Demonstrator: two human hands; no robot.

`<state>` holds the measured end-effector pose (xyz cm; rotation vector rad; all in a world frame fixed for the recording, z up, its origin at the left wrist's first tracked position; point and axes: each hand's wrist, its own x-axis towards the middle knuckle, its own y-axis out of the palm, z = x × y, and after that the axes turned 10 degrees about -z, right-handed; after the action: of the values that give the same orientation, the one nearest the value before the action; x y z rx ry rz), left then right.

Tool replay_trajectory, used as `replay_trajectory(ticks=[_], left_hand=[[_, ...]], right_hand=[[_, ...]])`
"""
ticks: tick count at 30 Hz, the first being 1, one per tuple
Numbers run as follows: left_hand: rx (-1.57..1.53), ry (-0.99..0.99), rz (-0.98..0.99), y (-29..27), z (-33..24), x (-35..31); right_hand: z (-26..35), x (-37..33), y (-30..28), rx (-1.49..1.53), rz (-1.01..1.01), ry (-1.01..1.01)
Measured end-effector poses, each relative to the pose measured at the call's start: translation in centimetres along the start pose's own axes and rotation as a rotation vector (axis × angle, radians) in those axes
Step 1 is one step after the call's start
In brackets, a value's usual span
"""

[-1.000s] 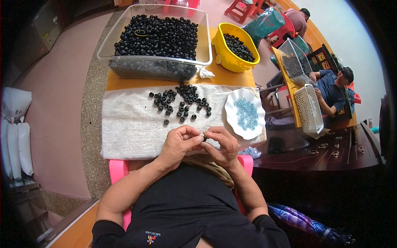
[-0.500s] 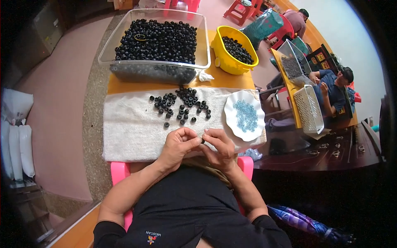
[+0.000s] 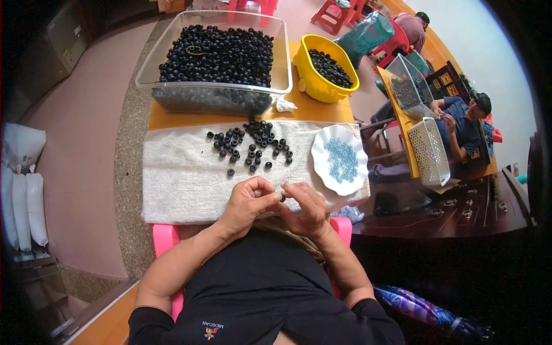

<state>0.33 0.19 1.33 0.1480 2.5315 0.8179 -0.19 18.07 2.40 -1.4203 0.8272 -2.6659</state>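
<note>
Close to the near edge of the white towel, my two hands meet fingertip to fingertip. A small black bead shows between them, pinched by thumb and forefinger of my left hand. My right hand is closed with its fingertips at the same bead; whether it holds something tiny against it is hidden. Several loose black beads lie scattered on the towel just beyond my hands. To the right, a white scalloped plate bears small pale-blue translucent pieces.
Behind the towel stand a large transparent bin of black beads and a yellow tub with more. A crumpled white tissue lies between them. At the right, a person sits by a white perforated basket.
The fingers of my right hand have shifted slightly at the bead, the hand tilting a little. My left hand keeps its pinch, and the loose beads and plate stay put.
</note>
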Motion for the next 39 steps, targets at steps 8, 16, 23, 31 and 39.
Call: replay_trajectory(ticks=[8, 16, 23, 31, 39], left_hand=[[-0.038, -0.042, 0.021, -0.2, -0.2, 0.3], [-0.027, -0.004, 0.061, -0.3, 0.1, 0.4], [-0.012, 0.017, 0.046, -0.1, -0.1, 0.2], [-0.058, 0.0, 0.04, -0.8, 1.0, 0.9], [-0.026, 0.021, 0.025, -0.6, 0.8, 0.8]], right_hand=[[-0.5, -0.4, 0.4, 0.025, -0.003, -0.028], [-0.4, -0.6, 0.4, 0.097, -0.03, 0.1], [-0.3, -0.1, -0.1, 0.051, 0.062, 0.064], [-0.4, 0.3, -0.3, 0.063, 0.02, 0.168], [-0.4, 0.9, -0.9, 0.031, 0.006, 0.132]])
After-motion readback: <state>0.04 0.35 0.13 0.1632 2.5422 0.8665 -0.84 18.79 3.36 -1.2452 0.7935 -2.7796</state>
